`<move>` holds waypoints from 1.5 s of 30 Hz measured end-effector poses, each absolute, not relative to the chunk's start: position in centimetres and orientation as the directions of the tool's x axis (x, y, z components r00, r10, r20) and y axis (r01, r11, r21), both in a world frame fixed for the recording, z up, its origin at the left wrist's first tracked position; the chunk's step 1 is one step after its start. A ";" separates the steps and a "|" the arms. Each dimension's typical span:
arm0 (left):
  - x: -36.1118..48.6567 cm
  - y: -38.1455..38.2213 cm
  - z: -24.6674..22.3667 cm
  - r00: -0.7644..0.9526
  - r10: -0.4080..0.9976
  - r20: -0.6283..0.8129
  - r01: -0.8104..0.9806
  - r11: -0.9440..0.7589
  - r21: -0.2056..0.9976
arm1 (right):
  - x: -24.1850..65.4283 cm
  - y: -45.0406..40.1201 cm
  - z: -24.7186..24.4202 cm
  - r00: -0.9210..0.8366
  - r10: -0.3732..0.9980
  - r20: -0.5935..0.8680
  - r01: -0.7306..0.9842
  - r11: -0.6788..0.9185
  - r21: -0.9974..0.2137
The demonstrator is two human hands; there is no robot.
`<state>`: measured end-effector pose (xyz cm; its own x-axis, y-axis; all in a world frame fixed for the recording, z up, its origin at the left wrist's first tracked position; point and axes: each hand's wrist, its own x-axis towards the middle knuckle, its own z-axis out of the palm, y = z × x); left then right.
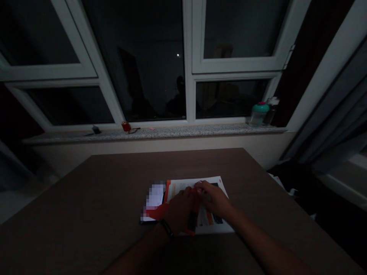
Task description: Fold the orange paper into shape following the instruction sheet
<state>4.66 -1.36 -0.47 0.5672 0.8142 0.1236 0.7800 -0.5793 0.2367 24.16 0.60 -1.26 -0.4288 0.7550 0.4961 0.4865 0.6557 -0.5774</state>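
Note:
A piece of red paper (196, 206), looking folded, lies between my hands on top of a printed booklet (226, 228) with white and orange pages. My left hand (179, 210), with a dark band at the wrist, presses on the red paper with its fingers bent together. At the paper's upper end, my right hand (213, 198) pinches the edge, its fingertips close to those of the left. Another red part (157, 212) sticks out left of my left hand, over a lit, blurred-out screen (156, 195) in a dark frame. Shadow hides the paper's exact shape.
The brown table (114, 183) reaches to the wall below a granite windowsill (177, 131). On the sill stand a bottle with a teal lid (259, 114), a clear bottle (272, 110), a small red container (125, 126) and a dark small item (96, 130). A grey curtain (338, 114) hangs at right.

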 end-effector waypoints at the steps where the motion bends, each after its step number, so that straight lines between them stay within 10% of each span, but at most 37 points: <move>1: 4.7 -1.4 -0.6 0.566 0.814 0.130 0.779 -0.580 0.239 | 24.1 0.7 -1.4 -0.440 0.755 0.487 0.483 0.656 -0.580; 13: 3.8 -2.1 0.2 0.499 0.838 0.222 0.674 -0.536 0.508 | 26.0 1.5 -1.5 -0.295 0.843 0.450 0.536 0.536 -0.653; 34: 3.3 -2.1 0.5 0.628 0.752 0.201 0.592 -0.629 0.504 | 25.2 0.5 -1.1 -0.431 0.805 0.407 0.447 0.582 -0.679; 45: 2.3 -1.5 0.2 0.579 0.777 0.246 0.556 -0.597 0.578 | 26.1 1.0 -1.1 -0.172 0.903 0.393 0.553 0.419 -0.720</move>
<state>2.27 -1.48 0.19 0.5789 0.7774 0.2460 0.5561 -0.5971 0.5782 26.05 1.03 -1.15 -0.1725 0.9031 0.3932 0.5533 0.4191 -0.7199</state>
